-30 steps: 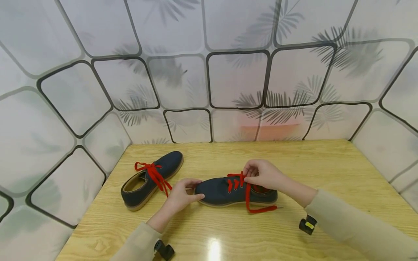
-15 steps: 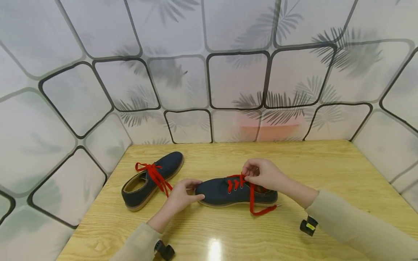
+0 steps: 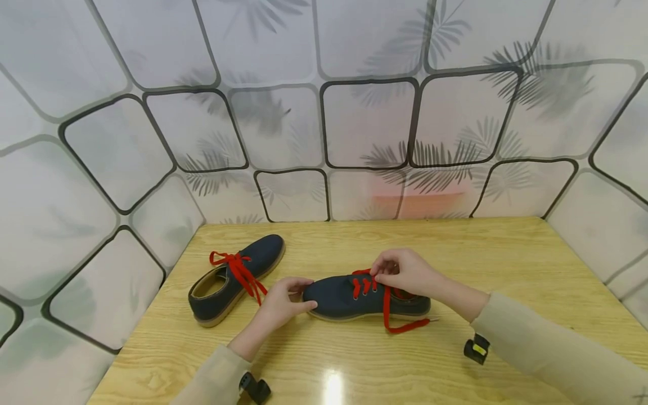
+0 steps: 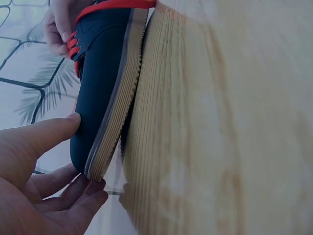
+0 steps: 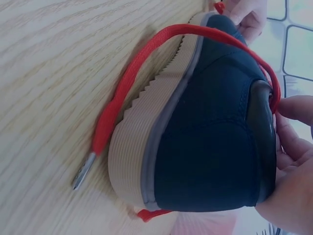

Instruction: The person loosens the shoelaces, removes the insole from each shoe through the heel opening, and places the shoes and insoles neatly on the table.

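A navy shoe (image 3: pixel 331 298) with red lacing lies sole down on the wooden table, its toe to the left. My left hand (image 3: pixel 280 304) holds the toe between thumb and fingers; in the left wrist view the thumb (image 4: pixel 63 128) lies on the upper and the fingertips at the sole's front edge. Above the top eyelets, my right hand (image 3: pixel 409 274) pinches the red shoelace (image 3: pixel 387 309). One loose end drapes over the shoe's near side, and its metal tip (image 5: pixel 83 171) shows beside the heel in the right wrist view. The pinched part is mostly behind my fingers.
A matching navy shoe (image 3: pixel 263 254) stands at the left, its red laces tied in a bow (image 3: pixel 238 267) with ends reaching close to my left hand. The table (image 3: pixel 496 259) meets a patterned curtain (image 3: pixel 283 135) at the back and sides.
My right hand has shifted slightly left and down toward the eyelets with the shoelace. The draped lace end swung right, then back left. My left hand and both shoes stayed put.
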`<state>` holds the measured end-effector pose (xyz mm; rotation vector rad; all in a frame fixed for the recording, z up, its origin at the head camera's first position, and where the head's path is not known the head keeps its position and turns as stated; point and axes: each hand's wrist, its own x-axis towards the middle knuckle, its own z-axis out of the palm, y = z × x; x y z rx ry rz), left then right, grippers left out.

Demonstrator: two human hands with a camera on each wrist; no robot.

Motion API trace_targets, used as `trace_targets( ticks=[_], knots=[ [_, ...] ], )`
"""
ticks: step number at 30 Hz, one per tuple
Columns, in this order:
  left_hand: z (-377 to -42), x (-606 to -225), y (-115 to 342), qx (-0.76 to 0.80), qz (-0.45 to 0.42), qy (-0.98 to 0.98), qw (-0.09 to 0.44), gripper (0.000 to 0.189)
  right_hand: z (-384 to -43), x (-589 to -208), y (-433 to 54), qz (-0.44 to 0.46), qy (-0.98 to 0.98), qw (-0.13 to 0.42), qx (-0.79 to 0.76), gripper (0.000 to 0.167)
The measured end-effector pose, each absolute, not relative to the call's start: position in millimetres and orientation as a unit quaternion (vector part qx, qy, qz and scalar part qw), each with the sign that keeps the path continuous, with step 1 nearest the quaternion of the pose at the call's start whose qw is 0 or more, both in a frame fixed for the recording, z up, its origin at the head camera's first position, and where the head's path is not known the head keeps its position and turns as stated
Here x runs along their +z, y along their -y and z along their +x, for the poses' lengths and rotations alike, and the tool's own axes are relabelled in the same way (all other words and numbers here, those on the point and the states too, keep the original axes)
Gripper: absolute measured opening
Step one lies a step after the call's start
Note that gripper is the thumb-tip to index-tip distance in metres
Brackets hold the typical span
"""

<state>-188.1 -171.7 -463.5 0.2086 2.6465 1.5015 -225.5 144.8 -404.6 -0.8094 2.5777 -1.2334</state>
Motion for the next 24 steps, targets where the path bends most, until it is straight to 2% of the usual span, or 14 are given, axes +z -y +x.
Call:
trace_targets(
  ticks=[13,24],
  knots=[
    [-184.7,-461.6,170.6,0.495,0.063,-0.865,0.052,0.047,-229.9,-405.5,-151.9,-0.308,-0.856,0.128,-0.395,0.009],
    [-186.6,-462.7,170.1,0.501,0.065,-0.862,0.046,0.047,-234.0,-406.5,-153.3,-0.333,-0.860,0.131,-0.363,0.004]
  ],
)
